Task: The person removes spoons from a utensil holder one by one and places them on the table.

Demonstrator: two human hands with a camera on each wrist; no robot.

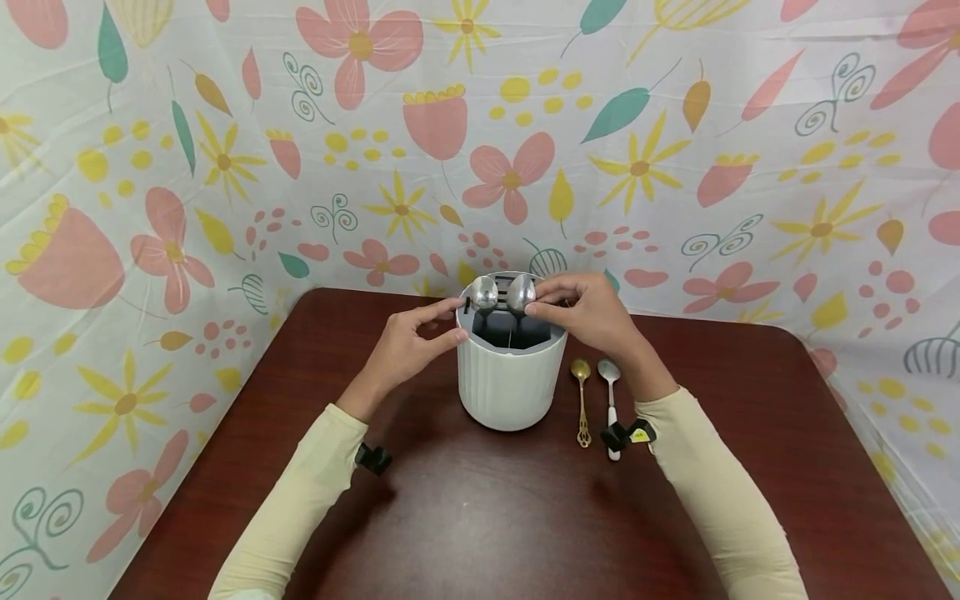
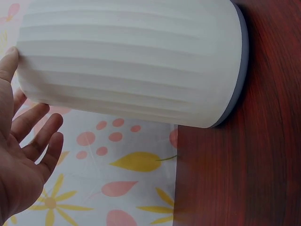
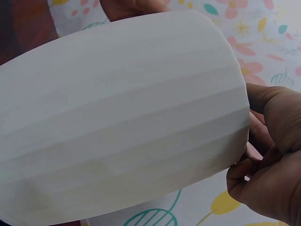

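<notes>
At nine o'clock the white utensil holder (image 1: pixel 510 387) is touched by the spread left hand (image 1: pixel 405 346), and at one a silver spoon (image 1: pixel 521 292) is pinched by the right hand (image 1: pixel 596 312).

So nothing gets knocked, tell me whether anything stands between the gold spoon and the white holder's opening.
On the tabletop, nothing visible stands between the gold spoon and the white holder. Above, the right hand covers part of the holder's right rim.

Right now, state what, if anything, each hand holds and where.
The right hand seems to pinch a spoon by its bowl; the left hand touches the rim of the holder.
</notes>
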